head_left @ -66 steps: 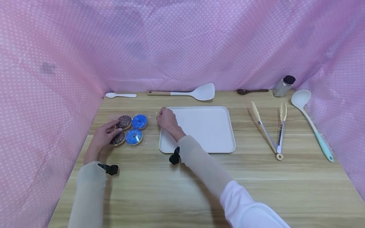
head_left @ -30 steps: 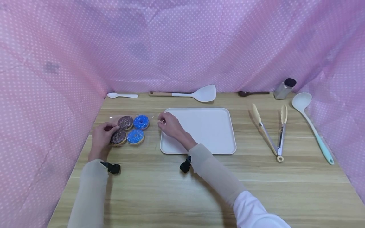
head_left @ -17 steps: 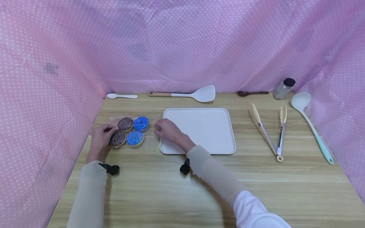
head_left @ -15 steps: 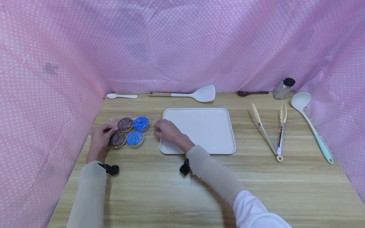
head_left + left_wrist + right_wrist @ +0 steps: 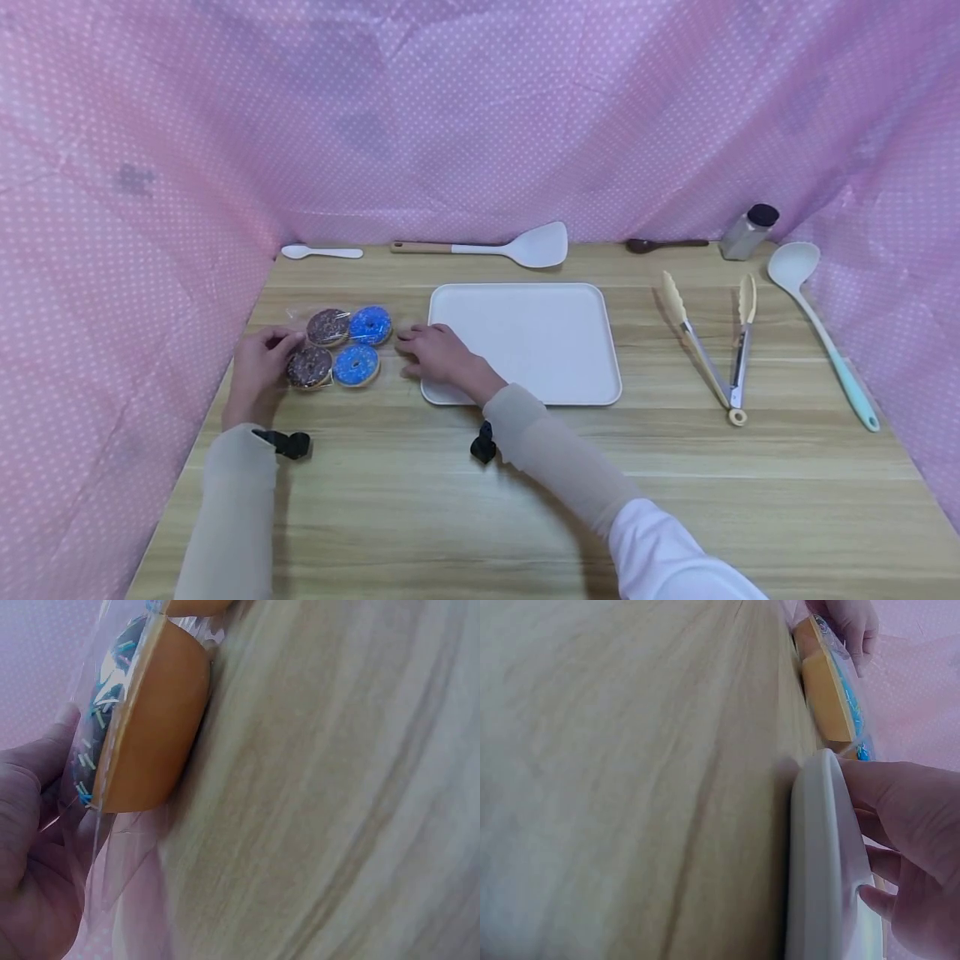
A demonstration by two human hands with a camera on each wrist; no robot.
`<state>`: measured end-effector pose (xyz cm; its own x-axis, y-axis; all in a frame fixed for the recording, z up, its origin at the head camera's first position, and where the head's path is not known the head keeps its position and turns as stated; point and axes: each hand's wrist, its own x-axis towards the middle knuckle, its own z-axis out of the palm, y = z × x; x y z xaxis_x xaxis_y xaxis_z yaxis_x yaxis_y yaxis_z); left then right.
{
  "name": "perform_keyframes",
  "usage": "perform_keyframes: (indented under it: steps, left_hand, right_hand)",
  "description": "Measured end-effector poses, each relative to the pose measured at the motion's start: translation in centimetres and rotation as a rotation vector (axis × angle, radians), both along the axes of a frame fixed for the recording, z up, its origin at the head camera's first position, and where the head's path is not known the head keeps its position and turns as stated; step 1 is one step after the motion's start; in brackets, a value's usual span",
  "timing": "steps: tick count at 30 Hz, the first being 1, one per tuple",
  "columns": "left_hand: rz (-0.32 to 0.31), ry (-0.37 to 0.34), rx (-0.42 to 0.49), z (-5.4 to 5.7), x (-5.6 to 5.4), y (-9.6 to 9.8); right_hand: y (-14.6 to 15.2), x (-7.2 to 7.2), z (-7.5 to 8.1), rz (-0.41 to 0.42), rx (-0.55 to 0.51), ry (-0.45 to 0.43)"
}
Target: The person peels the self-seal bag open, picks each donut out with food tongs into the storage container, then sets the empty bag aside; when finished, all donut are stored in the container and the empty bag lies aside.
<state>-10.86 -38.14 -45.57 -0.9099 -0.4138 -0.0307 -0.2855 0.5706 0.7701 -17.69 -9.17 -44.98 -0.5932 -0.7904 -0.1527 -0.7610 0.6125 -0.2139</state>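
Note:
Two brown donuts (image 5: 310, 367) and two blue donuts (image 5: 356, 365), all with sprinkles, lie in a clear plastic bag (image 5: 120, 859) on the left of the table. My left hand (image 5: 258, 367) pinches the bag's left edge beside the brown donuts; part of its grip is hidden in the head view. My right hand (image 5: 442, 354) reaches over the left rim of a white rectangular tray (image 5: 532, 342), fingers spread loosely toward the blue donuts and holding nothing. The right wrist view shows those fingers above the tray's rim, a short gap from the bag.
Along the back lie a small white spoon (image 5: 322, 252), a white spatula (image 5: 536, 247) with a wooden-looking handle and a dark spoon (image 5: 666, 246). A black-lidded jar (image 5: 746, 235), tongs (image 5: 735, 367) and a ladle (image 5: 828, 346) are on the right. Pink dotted cloth (image 5: 480, 117) surrounds the table.
My right hand has come down from the tray's upper left corner toward the donuts, its fingers now more spread. My left hand has shifted slightly left, off the brown donuts to the bag's edge.

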Motion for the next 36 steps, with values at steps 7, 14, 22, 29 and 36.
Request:
perform_keyframes:
  steps: [7,14,22,29,36]
  left_hand:
    - [0.012,0.014,0.009,0.42,0.56,0.04]
    - [0.125,0.032,0.187,0.52,0.62,0.44]
    - [0.184,0.017,0.290,0.48,0.31,0.07]
    - [0.177,0.006,0.304,0.77,0.10,0.27]
    - [0.174,0.087,0.368,0.64,0.04,0.41]
  right_hand:
    - [-0.01,0.10,0.21,-0.005,-0.006,-0.022]
    - [-0.16,0.19,0.27,-0.015,0.001,-0.028]
    - [-0.20,0.19,0.12,-0.016,0.001,-0.045]
    - [-0.20,0.14,0.07,-0.020,-0.002,-0.028]
    - [-0.26,0.44,-0.08,0.002,-0.052,0.027]
